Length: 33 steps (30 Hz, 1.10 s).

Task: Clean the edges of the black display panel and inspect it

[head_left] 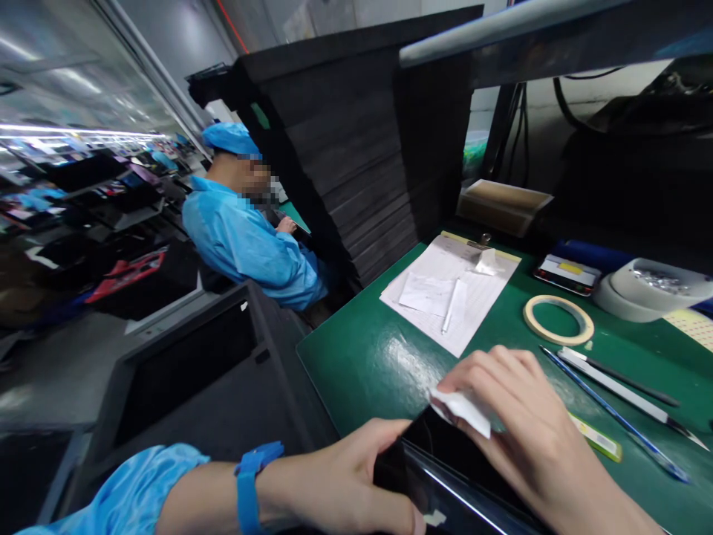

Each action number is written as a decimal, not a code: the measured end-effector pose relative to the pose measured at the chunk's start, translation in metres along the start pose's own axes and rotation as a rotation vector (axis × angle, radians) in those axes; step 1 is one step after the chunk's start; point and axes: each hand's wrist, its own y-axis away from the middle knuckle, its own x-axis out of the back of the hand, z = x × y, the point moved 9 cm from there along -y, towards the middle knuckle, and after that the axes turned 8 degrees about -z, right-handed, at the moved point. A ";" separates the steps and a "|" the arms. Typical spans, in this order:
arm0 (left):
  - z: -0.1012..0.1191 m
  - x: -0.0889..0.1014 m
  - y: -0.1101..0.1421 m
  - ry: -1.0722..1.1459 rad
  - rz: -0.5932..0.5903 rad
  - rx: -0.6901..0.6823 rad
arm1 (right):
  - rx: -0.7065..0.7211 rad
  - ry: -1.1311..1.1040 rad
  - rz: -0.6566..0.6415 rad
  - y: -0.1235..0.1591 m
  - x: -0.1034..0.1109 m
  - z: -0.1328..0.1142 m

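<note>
My left hand (339, 483) grips the left edge of a dark, glossy flat panel (445, 475) held low over the green mat (362, 357). A blue strap sits on that wrist. My right hand (529, 423) rests on top of the panel, fingers curled and pressed on a folded white cloth (462, 409) against the panel's surface. Most of the panel lies under my hands and runs out of the bottom edge of the view.
On the mat lie a clipboard with papers and a pen (451, 290), a tape roll (558, 319), thin tools (618, 394), a white dish (651, 286) and a small device (567, 273). A tall stack of dark trays (356, 163) stands behind. A co-worker in blue (245, 230) sits at left.
</note>
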 end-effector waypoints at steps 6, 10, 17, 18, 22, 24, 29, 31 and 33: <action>-0.004 0.000 -0.001 -0.016 -0.012 0.011 | 0.018 -0.110 0.065 -0.014 0.014 -0.011; -0.003 -0.001 0.000 -0.032 -0.013 0.023 | 0.112 -0.251 0.013 -0.017 0.003 -0.030; -0.006 0.004 0.003 -0.069 0.037 0.065 | 0.037 0.005 0.052 -0.020 0.011 -0.011; -0.006 0.003 0.003 -0.072 0.031 0.066 | 0.015 0.015 0.061 -0.020 0.017 -0.004; -0.007 0.003 0.004 -0.022 0.044 0.087 | -0.038 0.021 0.106 -0.016 0.034 0.023; -0.007 0.002 0.004 0.003 0.043 0.101 | -0.046 0.057 0.095 -0.014 0.031 0.036; -0.006 -0.003 0.004 -0.031 -0.024 0.093 | -0.158 0.253 -0.020 -0.005 0.006 0.076; -0.007 -0.006 0.004 -0.067 -0.078 0.097 | -0.168 0.215 -0.110 -0.004 -0.005 0.081; -0.010 -0.009 0.004 -0.101 -0.131 0.104 | -0.144 0.110 -0.241 -0.005 -0.018 0.076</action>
